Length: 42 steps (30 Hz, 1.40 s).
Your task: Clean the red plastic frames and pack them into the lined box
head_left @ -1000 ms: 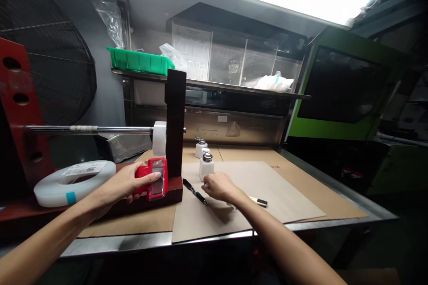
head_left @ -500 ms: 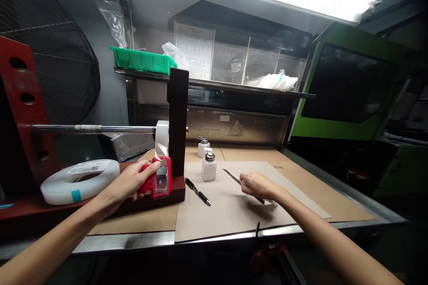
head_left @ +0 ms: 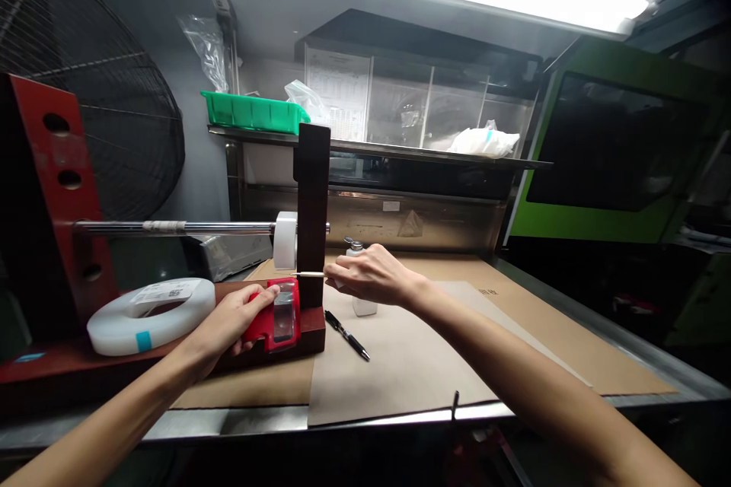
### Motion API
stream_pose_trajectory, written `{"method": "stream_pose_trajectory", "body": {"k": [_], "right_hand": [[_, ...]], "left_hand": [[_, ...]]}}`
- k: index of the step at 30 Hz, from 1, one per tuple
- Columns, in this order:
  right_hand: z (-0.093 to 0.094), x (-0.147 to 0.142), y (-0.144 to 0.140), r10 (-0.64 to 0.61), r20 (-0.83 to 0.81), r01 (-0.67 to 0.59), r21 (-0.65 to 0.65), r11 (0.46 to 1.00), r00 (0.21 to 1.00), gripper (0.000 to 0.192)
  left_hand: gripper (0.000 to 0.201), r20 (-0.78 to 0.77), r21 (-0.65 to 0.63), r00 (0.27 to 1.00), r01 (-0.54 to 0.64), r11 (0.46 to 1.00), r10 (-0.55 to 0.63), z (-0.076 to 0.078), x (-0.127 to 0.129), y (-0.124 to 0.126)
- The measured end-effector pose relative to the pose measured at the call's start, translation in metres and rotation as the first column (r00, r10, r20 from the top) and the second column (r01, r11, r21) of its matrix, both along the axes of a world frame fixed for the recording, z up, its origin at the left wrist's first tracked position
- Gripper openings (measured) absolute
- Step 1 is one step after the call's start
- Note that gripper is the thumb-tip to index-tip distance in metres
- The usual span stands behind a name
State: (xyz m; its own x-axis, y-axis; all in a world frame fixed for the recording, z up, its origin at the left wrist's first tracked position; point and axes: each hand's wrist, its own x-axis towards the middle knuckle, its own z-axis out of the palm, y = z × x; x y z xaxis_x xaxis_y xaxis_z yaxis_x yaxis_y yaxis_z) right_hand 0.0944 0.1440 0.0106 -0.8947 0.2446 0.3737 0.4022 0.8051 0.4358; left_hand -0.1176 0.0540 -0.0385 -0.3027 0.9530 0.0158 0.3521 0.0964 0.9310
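My left hand (head_left: 234, 319) is wrapped around the red tape dispenser (head_left: 272, 315), thumb on its top edge, fingers closed on its left side. The dispenser sits on the dark red base of the wooden stand (head_left: 311, 232), right against the upright post. A clear strip of tape runs down its front face.

My right hand (head_left: 371, 277) is up at the post, fingers pinched shut on a thin blade tool (head_left: 307, 274) — its tip points left, level, just above the dispenser top. I can't tell if the tip touches the tape.

A white tape roll (head_left: 285, 239) hangs on the steel rod (head_left: 171, 227), just beside the post and above the dispenser. The rod runs left to a red side panel (head_left: 54, 190).

A big white reel (head_left: 151, 304) with a blue tab lies flat on the base, left of my left hand, apart from it.

A black pen (head_left: 347, 335) lies on the cardboard sheet (head_left: 400, 365), just right of the stand base, below my right hand. Two white pump bottles (head_left: 361, 304) stand behind my right hand — partly hidden.

Behind, a green bin (head_left: 251, 111) on the shelf, a wire fan guard (head_left: 114, 106) at left, a green machine (head_left: 617, 152) at right.
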Motion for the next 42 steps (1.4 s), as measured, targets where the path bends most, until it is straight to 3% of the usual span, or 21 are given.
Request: {"method": "stream_pose_trajectory", "body": {"k": [11, 23, 27, 31, 36, 42], "right_hand": [[0.007, -0.013, 0.004, 0.013, 0.132, -0.03, 0.125, 0.992, 0.991, 0.029], [0.016, -0.027, 0.0, 0.038, 0.167, -0.057, 0.115, 0.992, 0.985, 0.026], [0.012, -0.016, 0.005, 0.014, 0.139, -0.026, 0.084, 0.996, 0.99, 0.026], [-0.008, 0.021, 0.014, -0.067, 0.065, 0.066, 0.021, 0.998, 0.996, 0.025], [-0.057, 0.074, 0.023, -0.178, -0.006, 0.176, -0.127, 0.976, 0.984, 0.018], [-0.109, 0.11, 0.027, -0.194, -0.037, 0.171, -0.335, 0.927, 0.98, 0.01]], "left_hand": [[0.058, 0.04, -0.001, 0.999, 0.034, 0.999, -0.034, 0.001, -0.001, -0.002], [0.057, 0.055, -0.049, 0.998, 0.014, 0.999, -0.012, 0.001, -0.001, -0.002], [0.056, 0.075, -0.088, 0.997, -0.003, 0.996, 0.01, 0.001, -0.004, -0.005], [0.055, 0.063, -0.114, 0.997, -0.028, 0.993, 0.035, -0.002, -0.008, -0.011], [0.051, 0.021, -0.07, 1.0, -0.02, 0.997, 0.022, 0.0, -0.002, -0.017], [0.05, -0.103, 0.029, 0.994, -0.03, 0.999, 0.033, 0.01, 0.02, -0.025]]}}
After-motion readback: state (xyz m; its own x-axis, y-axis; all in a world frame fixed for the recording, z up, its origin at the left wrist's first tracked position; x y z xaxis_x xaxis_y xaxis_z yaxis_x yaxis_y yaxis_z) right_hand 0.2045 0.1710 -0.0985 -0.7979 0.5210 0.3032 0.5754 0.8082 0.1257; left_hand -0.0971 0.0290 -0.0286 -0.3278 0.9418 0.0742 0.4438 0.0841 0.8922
